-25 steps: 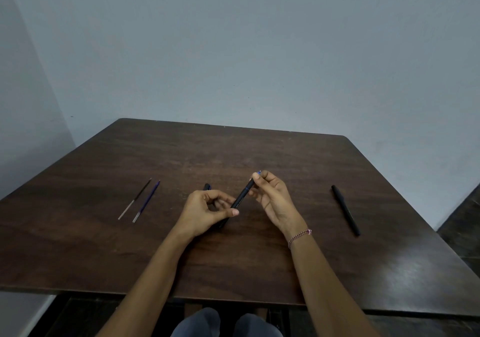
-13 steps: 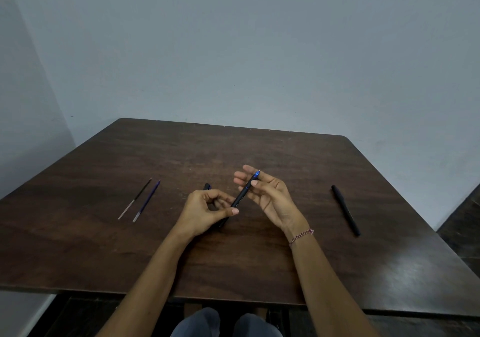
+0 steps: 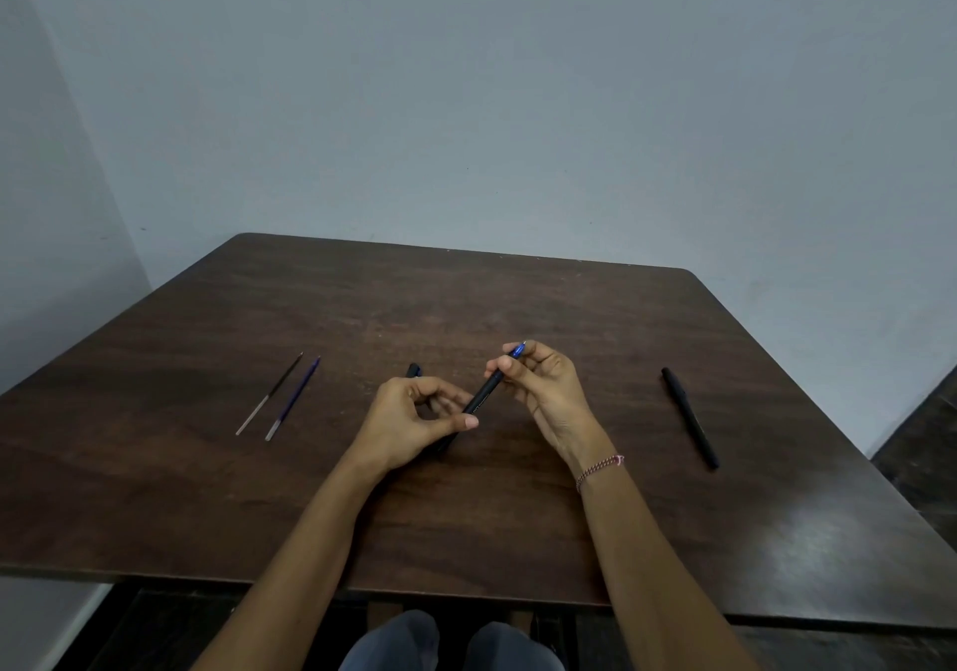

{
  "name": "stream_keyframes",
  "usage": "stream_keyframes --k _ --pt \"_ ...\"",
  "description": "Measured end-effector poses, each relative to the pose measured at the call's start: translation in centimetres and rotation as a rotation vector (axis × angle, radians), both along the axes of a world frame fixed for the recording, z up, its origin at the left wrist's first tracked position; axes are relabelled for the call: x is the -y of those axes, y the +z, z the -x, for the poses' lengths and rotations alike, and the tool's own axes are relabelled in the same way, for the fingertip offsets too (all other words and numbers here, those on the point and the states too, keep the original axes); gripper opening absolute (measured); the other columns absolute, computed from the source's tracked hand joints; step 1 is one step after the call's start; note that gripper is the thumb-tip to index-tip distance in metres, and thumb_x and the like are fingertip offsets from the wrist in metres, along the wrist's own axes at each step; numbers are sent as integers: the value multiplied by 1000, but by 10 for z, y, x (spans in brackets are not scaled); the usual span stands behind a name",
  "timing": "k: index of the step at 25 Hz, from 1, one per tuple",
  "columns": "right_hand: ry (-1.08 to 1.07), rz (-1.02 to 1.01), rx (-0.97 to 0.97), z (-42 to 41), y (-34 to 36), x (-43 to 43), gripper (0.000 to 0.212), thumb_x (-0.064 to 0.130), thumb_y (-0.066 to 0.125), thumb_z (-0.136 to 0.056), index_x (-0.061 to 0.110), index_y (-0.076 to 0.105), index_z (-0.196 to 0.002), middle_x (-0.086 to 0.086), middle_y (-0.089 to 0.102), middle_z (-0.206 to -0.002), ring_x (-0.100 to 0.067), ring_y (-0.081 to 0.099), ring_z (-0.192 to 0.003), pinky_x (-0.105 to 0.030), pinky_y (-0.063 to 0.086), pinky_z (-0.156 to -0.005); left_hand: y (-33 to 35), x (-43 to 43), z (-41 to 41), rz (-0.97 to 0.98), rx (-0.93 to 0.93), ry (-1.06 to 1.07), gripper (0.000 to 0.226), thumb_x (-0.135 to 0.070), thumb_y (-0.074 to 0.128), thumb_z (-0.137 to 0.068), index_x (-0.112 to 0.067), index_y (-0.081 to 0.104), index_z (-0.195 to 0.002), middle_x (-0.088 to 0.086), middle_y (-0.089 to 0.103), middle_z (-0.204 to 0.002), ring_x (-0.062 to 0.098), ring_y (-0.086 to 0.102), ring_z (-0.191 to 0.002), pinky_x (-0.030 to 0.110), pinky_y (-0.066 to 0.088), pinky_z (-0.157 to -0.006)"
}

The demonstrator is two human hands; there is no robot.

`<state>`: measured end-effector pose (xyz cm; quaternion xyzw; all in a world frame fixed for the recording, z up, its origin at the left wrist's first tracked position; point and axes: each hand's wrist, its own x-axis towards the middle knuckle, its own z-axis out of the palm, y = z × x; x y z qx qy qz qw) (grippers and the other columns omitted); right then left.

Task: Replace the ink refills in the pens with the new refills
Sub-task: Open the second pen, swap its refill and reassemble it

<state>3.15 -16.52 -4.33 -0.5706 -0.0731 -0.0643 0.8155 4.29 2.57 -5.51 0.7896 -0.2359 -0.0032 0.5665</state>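
Centrally, the left hand grips the lower barrel of a slim black pen; the right hand pinches its blue end.

Two refills lie left on table; held pen centre; second pen right.

No readable text or labels anywhere

The left hand hides the lower end of the pen and most of a dark piece behind it.
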Motion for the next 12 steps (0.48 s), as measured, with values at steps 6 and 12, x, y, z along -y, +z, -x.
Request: stream_keyframes --k 6,12 --pt "74 -44 -2 0 1 -2 32 22 70 -71 12 64 -101 -2 73 -82 -14 70 -83 -25 57 -73 0 0 0 6 -8 -1 20 -21 85 -65 -27 73 -79 -9 70 -65 4 63 -63 12 49 -65" --pt "165 -146 -15 1 3 1 31 24 51 -90 12 64 -115 -9 73 -103 -18 69 -98 -25 55 -77 -2 0 -1 29 -37 -3 19 -21 84 -65 -24 73 -81 -5 71 -66 7 64 -62 15 50 -65"
